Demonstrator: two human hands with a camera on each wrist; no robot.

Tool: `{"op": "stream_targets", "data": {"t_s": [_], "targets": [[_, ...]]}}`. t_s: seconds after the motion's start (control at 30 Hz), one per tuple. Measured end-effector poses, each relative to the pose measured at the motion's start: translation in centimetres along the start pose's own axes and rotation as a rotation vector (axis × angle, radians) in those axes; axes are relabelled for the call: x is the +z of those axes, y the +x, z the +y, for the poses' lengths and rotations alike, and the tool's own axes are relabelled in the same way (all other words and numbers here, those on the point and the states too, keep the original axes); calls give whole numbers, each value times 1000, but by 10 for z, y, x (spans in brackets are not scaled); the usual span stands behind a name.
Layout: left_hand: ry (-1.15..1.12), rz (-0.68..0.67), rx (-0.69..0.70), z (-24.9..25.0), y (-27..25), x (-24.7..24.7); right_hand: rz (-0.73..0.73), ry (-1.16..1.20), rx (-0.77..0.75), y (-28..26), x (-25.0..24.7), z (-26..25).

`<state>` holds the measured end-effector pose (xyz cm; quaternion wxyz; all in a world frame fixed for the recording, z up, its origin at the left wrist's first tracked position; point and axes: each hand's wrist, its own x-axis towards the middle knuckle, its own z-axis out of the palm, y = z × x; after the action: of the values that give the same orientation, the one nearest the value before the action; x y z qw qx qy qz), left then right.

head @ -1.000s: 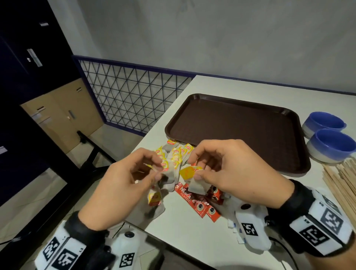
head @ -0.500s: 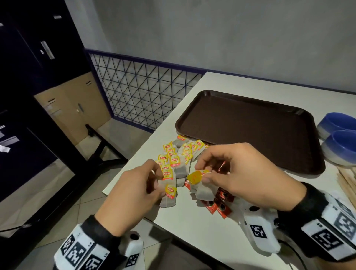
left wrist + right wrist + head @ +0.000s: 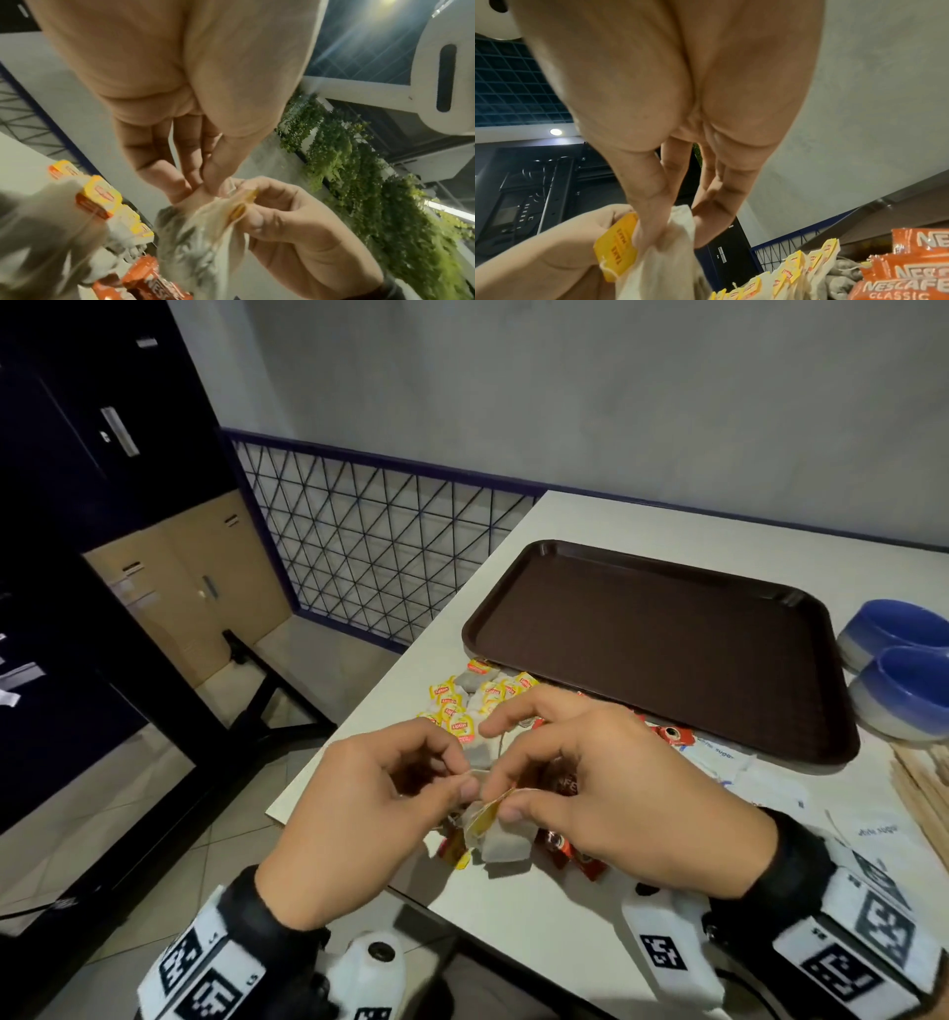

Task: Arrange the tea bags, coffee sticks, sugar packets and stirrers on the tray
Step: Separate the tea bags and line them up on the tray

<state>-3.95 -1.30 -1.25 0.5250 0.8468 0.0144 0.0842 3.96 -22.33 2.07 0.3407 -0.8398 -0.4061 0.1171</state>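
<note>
- Brown plastic tray (image 3: 667,649) lies bare on the desk (image 3: 539,906), beyond both hands and slightly to the right.
- Loose tea bags (image 3: 477,695) sit heaped at its near-left corner, coffee sticks (image 3: 672,734) beside them.
- Right hand (image 3: 606,793) and left hand (image 3: 359,819) both pinch one tea bag (image 3: 506,845) above the near desk edge; right looks nearer the tray.

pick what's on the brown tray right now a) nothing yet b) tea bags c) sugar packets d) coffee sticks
a: the brown tray shows only bare surface, while the tea bags, coffee sticks and sugar packets all lie on the table in front of it.
</note>
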Motion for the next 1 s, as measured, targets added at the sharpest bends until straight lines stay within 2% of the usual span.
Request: {"op": "stream_targets", "data": {"t_s": [0.1, 0.17, 0.27, 0.37, 0.57, 0.67, 0.83, 1.0], "targets": [[-83, -40, -32, 7, -1, 0, 37, -12, 8, 0, 0, 2], [-30, -9, -41, 4, -1, -4, 59, -12, 41, -2, -4, 2], [238, 54, -48, -7, 6, -12, 82, -19, 64, -4, -9, 2], [529, 35, -47, -16, 14, -13, 94, -34, 86, -4, -12, 2], [684, -32, -17, -23, 20, -2, 155, 30, 105, -3, -17, 2], [633, 8, -9, -20, 18, -1, 186, 45, 101, -5, -24, 3], [326, 109, 45, -11, 14, -5, 121, 70, 19, -9, -34, 1], [72, 92, 145, 9, 10, 0, 69, 134, -34, -8, -25, -4]]}}
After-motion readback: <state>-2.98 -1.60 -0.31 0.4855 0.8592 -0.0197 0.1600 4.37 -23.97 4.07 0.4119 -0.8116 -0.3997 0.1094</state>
